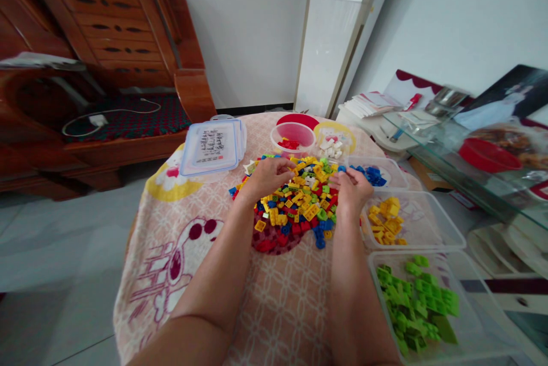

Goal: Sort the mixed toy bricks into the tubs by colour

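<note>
bare forearms (205,303) nearest the camera, in from the bottom edge over the cloth-covered tabletop (282,309). mixed brick pile (299,206) at the middle, between the hands; yellow, red, blue, green, white, all jumbled. left hand (272,177) over the pile's left side, fingers loosely curled, thumb and index apart. right hand (353,186) at the pile's right edge, fingers bent inward, a blue brick (341,168) right by the fingertips; can't tell if pinched or just behind. down the right side, three clear bins (432,230), near to far: green bricks (415,309) in the nearest, yellow bricks (385,220) in the middle one, blue bricks (373,176) in the far one. beyond the pile, red bricks (289,143) in a round translucent tub (299,131), white bricks (331,148) heaped just right of it. far left: blue-edged lid (213,149) with dark lettering, lying flat.
</note>
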`<state>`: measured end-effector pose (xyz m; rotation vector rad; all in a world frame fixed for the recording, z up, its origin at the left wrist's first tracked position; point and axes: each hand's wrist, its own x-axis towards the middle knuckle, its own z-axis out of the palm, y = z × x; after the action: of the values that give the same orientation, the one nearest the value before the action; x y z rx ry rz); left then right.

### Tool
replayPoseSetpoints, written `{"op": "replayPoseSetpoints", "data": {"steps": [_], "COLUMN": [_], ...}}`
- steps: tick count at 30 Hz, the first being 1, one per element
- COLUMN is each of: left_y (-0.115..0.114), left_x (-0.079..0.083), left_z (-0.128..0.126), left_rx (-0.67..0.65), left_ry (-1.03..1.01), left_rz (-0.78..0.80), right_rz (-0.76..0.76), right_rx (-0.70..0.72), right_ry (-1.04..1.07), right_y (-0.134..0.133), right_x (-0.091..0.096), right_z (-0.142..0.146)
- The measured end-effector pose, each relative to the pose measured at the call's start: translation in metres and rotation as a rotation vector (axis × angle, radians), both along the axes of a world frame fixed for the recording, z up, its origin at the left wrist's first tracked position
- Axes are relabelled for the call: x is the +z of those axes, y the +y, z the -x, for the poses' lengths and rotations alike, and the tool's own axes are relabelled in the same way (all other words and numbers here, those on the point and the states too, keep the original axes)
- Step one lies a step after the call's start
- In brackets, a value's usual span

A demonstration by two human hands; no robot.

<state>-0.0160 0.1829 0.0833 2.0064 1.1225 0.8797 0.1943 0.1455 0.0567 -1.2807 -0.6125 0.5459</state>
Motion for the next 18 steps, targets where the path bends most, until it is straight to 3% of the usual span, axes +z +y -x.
{"op": "replayPoseSetpoints", "data": {"steps": [6, 12, 18], "left_y": [0.001, -0.006, -0.026], "left_x": [-0.001, 0.005, 0.015], "left_z": [0.000, -0.011, -0.043], "left_rx": [0.009, -0.003, -0.138], "left_ry": [0.021, 0.100, 0.200], "left_rz": [-0.021, -0.061, -0.091], "right_rz": [-0.130, -0.089, -0.046], "right_rx": [-0.200, -0.152, -0.148], "right_ry": [0.029, 0.041, 0.013], "right_y": [0.004, 0.005, 0.001], "right_x": [-0.007, -0.006, 0.000], "right_z": [-0.020, -0.014, -0.015]}}
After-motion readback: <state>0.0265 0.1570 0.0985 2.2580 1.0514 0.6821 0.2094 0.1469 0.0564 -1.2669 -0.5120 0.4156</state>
